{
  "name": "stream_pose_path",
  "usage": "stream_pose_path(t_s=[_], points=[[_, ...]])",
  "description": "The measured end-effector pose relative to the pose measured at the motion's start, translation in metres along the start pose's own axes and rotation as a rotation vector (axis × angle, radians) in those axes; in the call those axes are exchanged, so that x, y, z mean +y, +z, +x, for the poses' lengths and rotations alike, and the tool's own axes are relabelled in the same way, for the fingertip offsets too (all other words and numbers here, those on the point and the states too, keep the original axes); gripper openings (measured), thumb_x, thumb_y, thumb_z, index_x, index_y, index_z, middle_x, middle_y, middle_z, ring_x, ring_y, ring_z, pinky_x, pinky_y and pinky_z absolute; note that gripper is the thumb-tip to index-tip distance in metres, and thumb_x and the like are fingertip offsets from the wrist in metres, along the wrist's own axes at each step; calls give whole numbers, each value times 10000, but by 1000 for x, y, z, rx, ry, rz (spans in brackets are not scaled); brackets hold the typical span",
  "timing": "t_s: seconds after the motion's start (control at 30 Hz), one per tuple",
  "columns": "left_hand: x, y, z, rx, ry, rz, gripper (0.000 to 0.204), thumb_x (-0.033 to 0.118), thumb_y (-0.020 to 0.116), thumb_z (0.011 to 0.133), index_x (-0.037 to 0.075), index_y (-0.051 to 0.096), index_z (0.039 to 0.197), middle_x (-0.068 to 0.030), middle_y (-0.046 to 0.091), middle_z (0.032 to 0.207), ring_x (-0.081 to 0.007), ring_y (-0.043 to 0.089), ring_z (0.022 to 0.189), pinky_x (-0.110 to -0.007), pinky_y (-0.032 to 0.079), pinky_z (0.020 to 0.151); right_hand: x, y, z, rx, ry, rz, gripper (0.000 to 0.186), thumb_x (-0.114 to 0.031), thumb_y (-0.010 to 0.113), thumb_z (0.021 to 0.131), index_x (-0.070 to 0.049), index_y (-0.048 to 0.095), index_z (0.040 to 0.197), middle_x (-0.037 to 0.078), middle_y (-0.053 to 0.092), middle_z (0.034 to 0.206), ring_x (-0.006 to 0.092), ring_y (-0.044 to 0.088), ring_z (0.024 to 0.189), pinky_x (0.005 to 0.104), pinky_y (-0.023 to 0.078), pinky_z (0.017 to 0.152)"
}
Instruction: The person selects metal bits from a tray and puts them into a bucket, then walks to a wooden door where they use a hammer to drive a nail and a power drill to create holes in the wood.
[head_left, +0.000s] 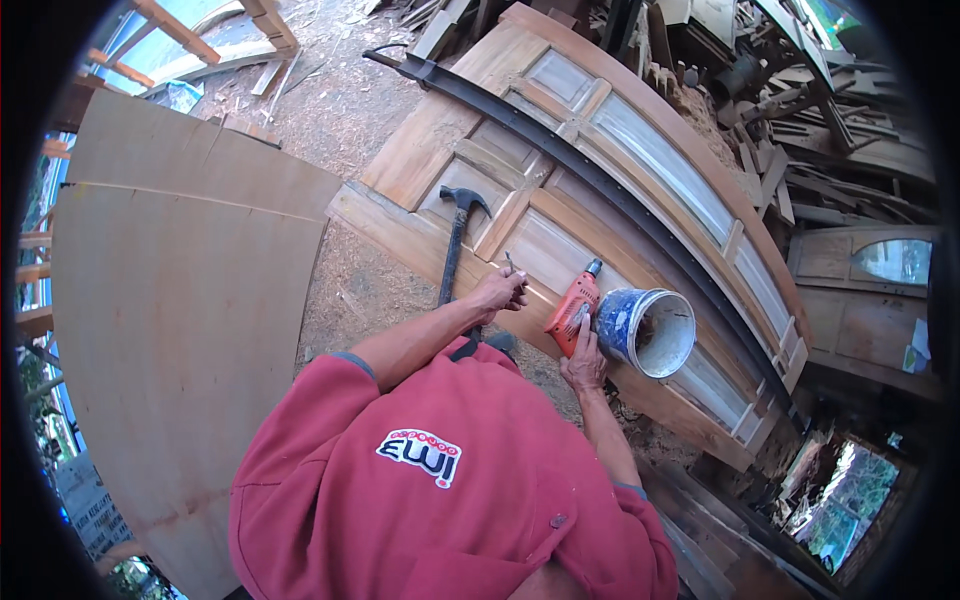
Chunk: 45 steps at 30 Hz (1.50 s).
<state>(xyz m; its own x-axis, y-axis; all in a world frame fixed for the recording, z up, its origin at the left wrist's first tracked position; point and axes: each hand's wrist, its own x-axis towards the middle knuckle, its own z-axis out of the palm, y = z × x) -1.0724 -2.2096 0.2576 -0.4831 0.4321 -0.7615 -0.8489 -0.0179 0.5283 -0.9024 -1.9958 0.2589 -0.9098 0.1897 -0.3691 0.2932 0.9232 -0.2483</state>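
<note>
A small thin piece (pixel 509 262) is pinched in the left hand (pixel 497 291) over the wooden door (pixel 541 246); beside the bucket (pixel 617 320), the orange drill (pixel 572 312) is touched by the right hand (pixel 585 370), whose closure cannot be told, and is best kept steady.

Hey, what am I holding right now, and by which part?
Your left hand pinches a small thin piece by its near end. Your right hand is on the red drill; whether it's gripped, I can't tell.
</note>
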Motion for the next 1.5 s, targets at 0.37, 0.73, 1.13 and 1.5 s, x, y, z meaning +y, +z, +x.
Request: stream_pose_path(t_s=[0.37,0.73,1.13,1.5], points=[[36,24,52,-37,-71,-308,321,340,404,1050,98,537,887,-90,639,891,-286,676,902,-435,556,762,-34,-83,-58,411,-488,84,778,-221,774,710,74,452,1354,200,645,1015,306,684,807,382,566,694],[52,64,20,-200,-47,-317,359,328,351,1060,78,458,825,-109,579,733,-348,676,826,-499,598,762,-34,-101,-78,447,-611,3,642,-231,636,748,12,520,1330,172,635,1061,294,660,777,385,533,647],[50,76,-34,-369,30,-291,242,216,409,988,3,523,1015,-128,601,804,-286,618,710,-448,546,798,-16,-78,-77,-278,-411,590,968,-494,791,703,-10,363,1425,212,592,1216,422,576,1143,470,461,992],[65,82,-68,-624,224,-294,240,313,482,997,81,527,1043,-84,608,833,-229,640,703,-469,511,934,-11,-89,-87,455,-586,42,484,-248,691,775,-40,555,1190,148,629,1096,300,632,1019,449,467,904]])
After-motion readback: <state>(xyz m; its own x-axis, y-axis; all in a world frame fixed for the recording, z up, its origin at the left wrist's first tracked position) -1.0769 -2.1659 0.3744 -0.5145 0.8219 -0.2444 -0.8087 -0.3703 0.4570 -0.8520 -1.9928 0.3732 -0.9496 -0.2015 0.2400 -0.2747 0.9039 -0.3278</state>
